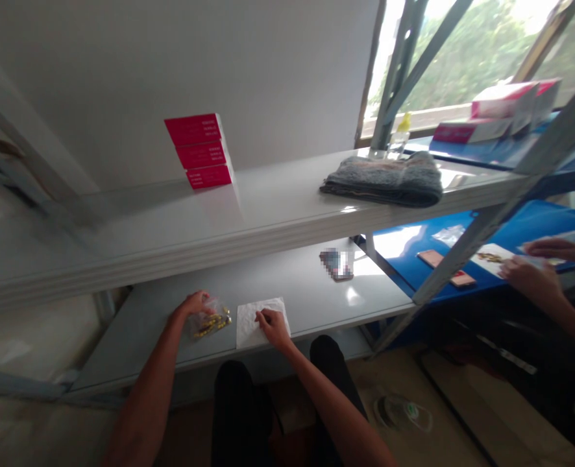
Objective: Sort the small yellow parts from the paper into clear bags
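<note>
On the lower grey shelf, my left hand (198, 302) grips the upper edge of a clear plastic bag (211, 316). Small gold-coloured pieces (214, 323) lie inside it; they are too small to name. A little to the right, a white sheet (248, 334), paper or tissue, lies flat near the shelf's front edge. My right hand (272, 324) is over this sheet with its fingers pinched together. What those fingers hold, if anything, is too small to make out.
A phone-like item (339, 264), partly pixelated, lies farther back. The upper shelf (136, 217) bears stacked red boxes (204, 152) and a folded grey towel (385, 180). At right, a co-worker's hands (531, 275) are over a blue table (545, 224), beyond a slanted metal post (463, 243).
</note>
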Motion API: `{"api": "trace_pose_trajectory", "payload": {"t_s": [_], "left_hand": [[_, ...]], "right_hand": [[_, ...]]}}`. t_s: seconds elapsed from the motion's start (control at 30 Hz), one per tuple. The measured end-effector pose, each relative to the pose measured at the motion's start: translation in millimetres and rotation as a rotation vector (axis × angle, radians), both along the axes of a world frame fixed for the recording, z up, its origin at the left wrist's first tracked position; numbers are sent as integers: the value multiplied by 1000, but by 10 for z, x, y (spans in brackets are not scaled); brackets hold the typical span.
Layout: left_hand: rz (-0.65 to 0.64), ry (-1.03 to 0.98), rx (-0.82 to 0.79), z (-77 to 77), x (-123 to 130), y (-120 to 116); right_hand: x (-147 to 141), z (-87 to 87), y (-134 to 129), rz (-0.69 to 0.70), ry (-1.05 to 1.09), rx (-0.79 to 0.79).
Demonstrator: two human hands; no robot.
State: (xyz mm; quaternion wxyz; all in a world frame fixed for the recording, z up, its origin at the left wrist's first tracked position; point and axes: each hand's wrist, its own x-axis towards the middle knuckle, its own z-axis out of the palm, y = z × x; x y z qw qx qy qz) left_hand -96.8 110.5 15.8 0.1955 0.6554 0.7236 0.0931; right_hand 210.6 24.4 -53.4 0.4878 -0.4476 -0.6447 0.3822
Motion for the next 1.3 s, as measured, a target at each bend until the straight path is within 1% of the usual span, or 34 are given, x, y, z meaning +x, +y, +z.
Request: {"api": "trace_pose_trajectory", "payload": {"t_s": [0.1,0.2,0.27,0.33,0.4,0.47,0.53,0.57,0.6,0.7,0.8,0.87,0.93,1.0,1.1,1.17,1.3], "left_hand": [[-43,-6,-46,-25,14,-8],[-62,-6,-46,-30,24,-30],[-64,-2,-19,7,15,-33],[-63,1,23,84,-3,-27],[-36,17,118,181,-14,-31],[27,79,290,253,0,-61],[51,176,475,249,47,-129],[31,221,541,211,79,-179],[-17,252,578,148,115,-237],[-136,255,592,-136,221,-449],[-150,245,583,-414,304,-675],[-127,241,570,-525,349,-816],[-98,221,551,-578,389,-943],[-83,176,553,-598,422,-1052],[-40,89,619,-619,444,-1161],[-15,56,646,-639,440,-1195],[-14,51,629,-681,436,-1205]], "right_hand": [[-1,1,2,-4,-10,15],[1,2,3,-4,-17,19],[3,-1,4,-2,-28,15],[4,-4,5,-3,-42,12],[3,-8,8,0,-50,8],[1,-12,10,2,-49,4],[-1,-16,12,5,-44,7],[-2,-18,12,6,-43,12],[-4,-20,11,3,-44,18],[-5,-25,9,-9,-53,27],[-3,-23,6,-7,-60,26],[-2,-19,5,-2,-59,29],[-4,-17,5,-10,-66,35],[-12,-22,1,-13,-86,43],[-35,-41,-26,6,-197,95],[-55,-56,-64,26,-344,178],[-95,-84,-143,92,-649,425]]}}
